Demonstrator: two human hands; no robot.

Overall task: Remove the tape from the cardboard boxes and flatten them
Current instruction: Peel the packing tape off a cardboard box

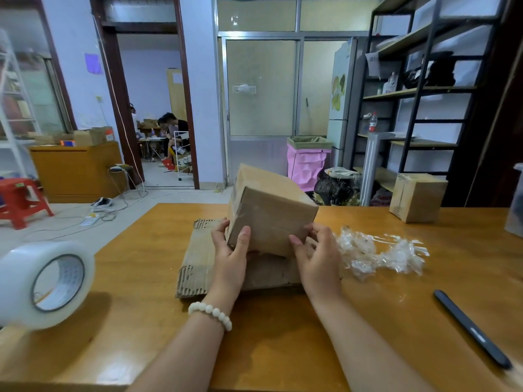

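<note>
Box (271,219) tilted between left hand (230,254) and right hand (317,256).

1. Cardboard box (271,219) – plain brown.
2. Counter (141,278) – glossy orange-brown wood.
3. Tape roll (42,284) – milky white.
4. Bead bracelet (210,314) – cream.
5. Pen (472,329) – dark grey.
6. Stool (19,199) – red.

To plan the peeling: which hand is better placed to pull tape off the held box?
Probably the right hand: it holds the box only by fingertips at its lower right edge, and the removed tape lies beside it. The left hand wraps the left corner, steadying it.
</note>
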